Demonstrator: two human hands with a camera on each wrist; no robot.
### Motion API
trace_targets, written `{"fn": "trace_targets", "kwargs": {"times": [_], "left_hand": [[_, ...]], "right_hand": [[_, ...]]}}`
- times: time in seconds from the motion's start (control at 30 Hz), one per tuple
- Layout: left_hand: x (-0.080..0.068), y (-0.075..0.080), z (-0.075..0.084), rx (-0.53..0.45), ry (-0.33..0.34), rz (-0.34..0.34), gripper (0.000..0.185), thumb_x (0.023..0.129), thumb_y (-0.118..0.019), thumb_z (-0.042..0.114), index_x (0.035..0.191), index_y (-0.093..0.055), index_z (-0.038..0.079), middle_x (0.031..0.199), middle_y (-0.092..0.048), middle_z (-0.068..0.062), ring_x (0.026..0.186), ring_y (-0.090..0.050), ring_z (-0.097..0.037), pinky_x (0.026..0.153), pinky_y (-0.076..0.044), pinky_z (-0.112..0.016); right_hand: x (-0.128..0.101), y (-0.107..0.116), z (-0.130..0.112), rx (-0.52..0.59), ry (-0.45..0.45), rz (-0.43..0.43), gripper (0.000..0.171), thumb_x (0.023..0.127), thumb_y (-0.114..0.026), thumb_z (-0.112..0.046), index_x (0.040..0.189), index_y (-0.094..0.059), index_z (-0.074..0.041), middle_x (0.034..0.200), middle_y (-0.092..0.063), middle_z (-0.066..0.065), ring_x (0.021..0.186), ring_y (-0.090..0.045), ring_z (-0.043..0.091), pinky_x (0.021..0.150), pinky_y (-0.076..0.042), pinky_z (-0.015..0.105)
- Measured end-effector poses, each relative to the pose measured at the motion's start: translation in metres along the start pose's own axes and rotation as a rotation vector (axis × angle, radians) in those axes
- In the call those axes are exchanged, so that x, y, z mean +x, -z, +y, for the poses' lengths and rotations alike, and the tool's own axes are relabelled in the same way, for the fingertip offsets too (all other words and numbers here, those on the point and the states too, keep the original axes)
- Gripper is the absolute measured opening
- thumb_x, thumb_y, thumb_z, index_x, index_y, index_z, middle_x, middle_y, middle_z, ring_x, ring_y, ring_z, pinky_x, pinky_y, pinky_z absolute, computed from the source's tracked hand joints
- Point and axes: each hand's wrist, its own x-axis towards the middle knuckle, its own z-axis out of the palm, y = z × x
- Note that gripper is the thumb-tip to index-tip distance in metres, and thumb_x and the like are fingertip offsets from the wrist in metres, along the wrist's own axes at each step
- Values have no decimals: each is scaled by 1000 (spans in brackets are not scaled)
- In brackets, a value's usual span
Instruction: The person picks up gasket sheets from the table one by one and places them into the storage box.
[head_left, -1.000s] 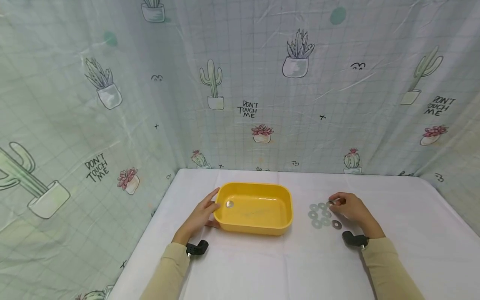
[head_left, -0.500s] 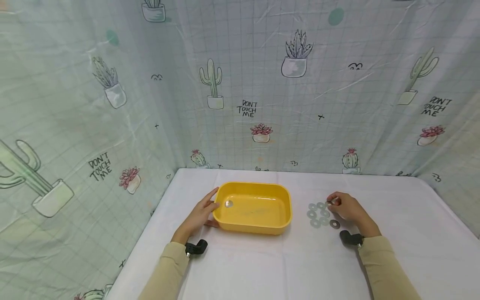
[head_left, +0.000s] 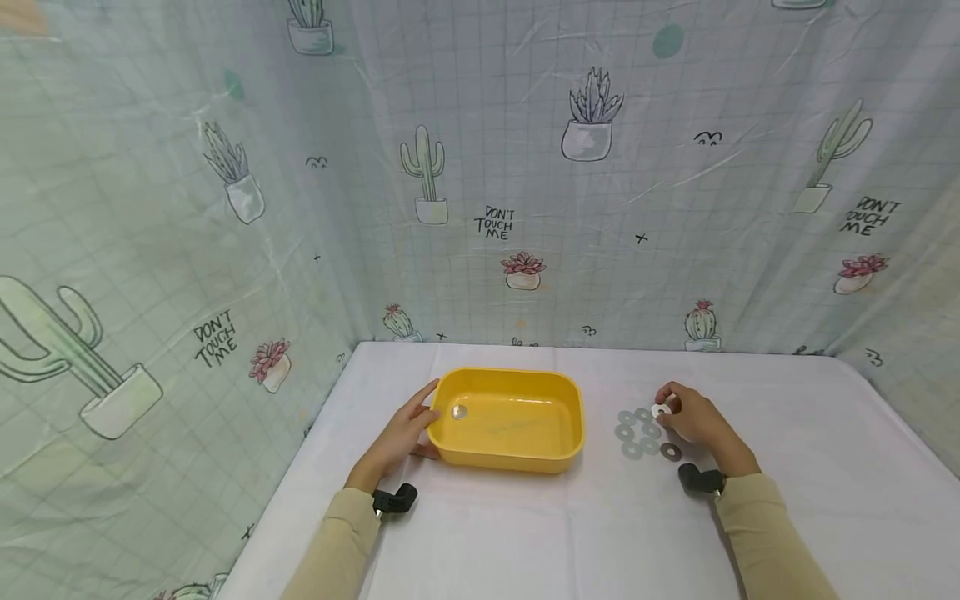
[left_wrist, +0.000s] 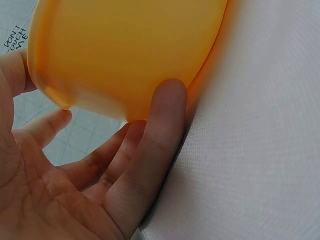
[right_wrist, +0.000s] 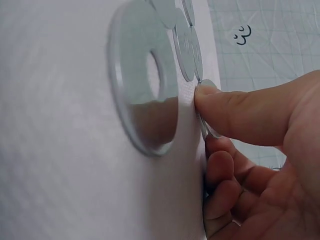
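Illumination is soft and diffuse across the counter (head_left: 480, 533). Pale glare follows creases in the backdrop (head_left: 570, 200) above its rear edge; a faint highlight marks the floor of the tray (head_left: 502, 460). The left wrist view is dimmer. The nearest washer (right_wrist: 134, 75) reflects darkly, slightly blurred.

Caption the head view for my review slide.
Left hand gripping a yellow tray, right hand pinching a flat washer beside more washers on a white table.

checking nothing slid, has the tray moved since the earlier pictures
No, the tray shows no clear shift in any direction against the table in the head view.
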Motion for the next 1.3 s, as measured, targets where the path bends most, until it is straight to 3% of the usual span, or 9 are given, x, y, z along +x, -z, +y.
{"fn": "trace_targets", "kwargs": {"times": [0.5,0.9,1.3], "left_hand": [[-1,-1,0,-3,-4,-6,61,103,-54,24,157,-35,44,134,-57,-19,94,-69,-25,70,-67,-45],[0,-1,0,-7,0,-7,61,103,-54,23,157,-36,44,133,-58,-19,94,-68,-25,70,-67,-45],[0,-1,1,0,7,0,61,103,-54,25,158,-34,43,133,-57,-19,97,-68,-25,71,-67,-45]], "right_hand": [[-3,0,7,58,16,77,31,94,-69,-15,121,-62,-1,86,-53,7,78,-51,22,64,-39,30],[-1,1,10,132,-63,75,34,97,-65,-14,129,-62,-3,103,-58,14,94,-54,28,74,-43,33],[2,1,15,185,-66,93,38,98,-66,-17,134,-62,-4,107,-62,15,92,-56,26,73,-45,31]]}}
